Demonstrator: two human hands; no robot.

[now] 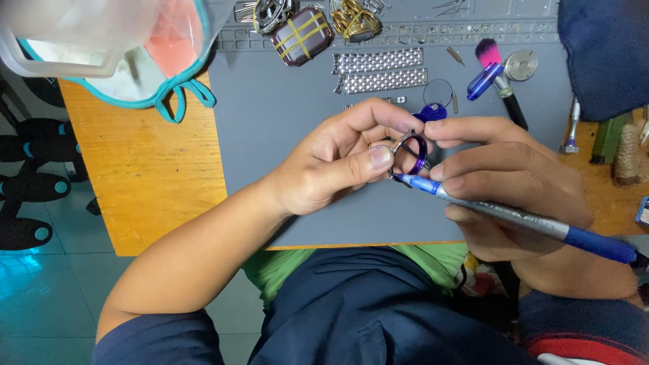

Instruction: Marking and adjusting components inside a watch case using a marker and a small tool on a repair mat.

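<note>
My left hand (338,159) pinches a small round watch case with a purple rim (414,150) between thumb and fingers, above the grey work mat (270,115). My right hand (514,179) holds a blue and silver precision screwdriver (534,222) like a pen. Its blue tip touches the lower edge of the watch case. The right index finger rests against the case's right side. Both hands hover over the mat's near half.
On the mat's far part lie two silver watch band pieces (378,71), a square dark watch (301,35), a gold watch (355,23), a pink-tipped brush (497,74) and a round lens ring (438,91). A clear container (101,40) sits far left on the wooden table (149,169).
</note>
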